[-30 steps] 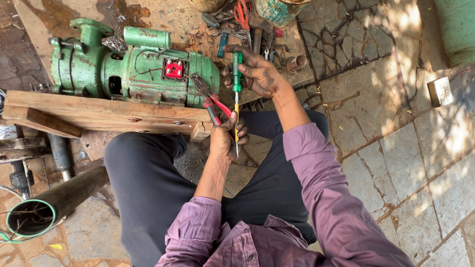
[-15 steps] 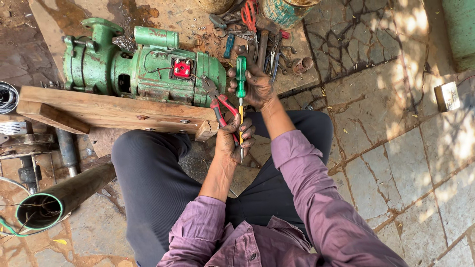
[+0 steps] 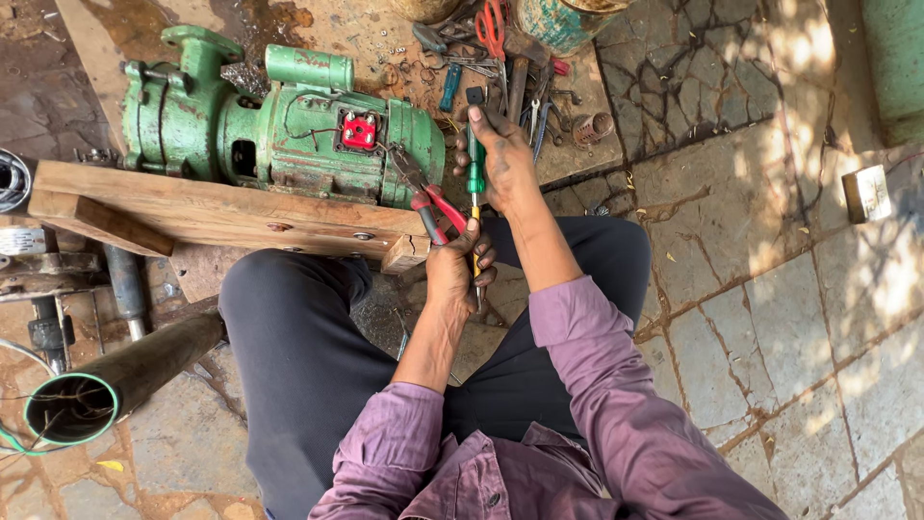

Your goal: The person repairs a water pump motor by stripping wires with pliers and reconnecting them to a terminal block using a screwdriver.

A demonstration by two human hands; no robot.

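Left hand (image 3: pixel 454 270) grips red-handled pliers (image 3: pixel 428 197), jaws angled up-left at the green motor (image 3: pixel 289 130); right hand (image 3: pixel 502 159) holds an upright green screwdriver (image 3: pixel 475 178), its tip hidden below the left grip

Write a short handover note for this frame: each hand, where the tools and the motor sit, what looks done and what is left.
Left hand: closed on the red-handled pliers, whose nose points at the green motor.
Right hand: closed on the green-handled screwdriver, shaft pointing down towards the lap.
Motor lies on a wooden plank; its red terminal block is uncovered. Spare hand tools lie scattered on the ground behind.
Done: terminal block exposed, as it lies.
Left: neither tool touches the motor; whether any wiring is finished cannot be told.
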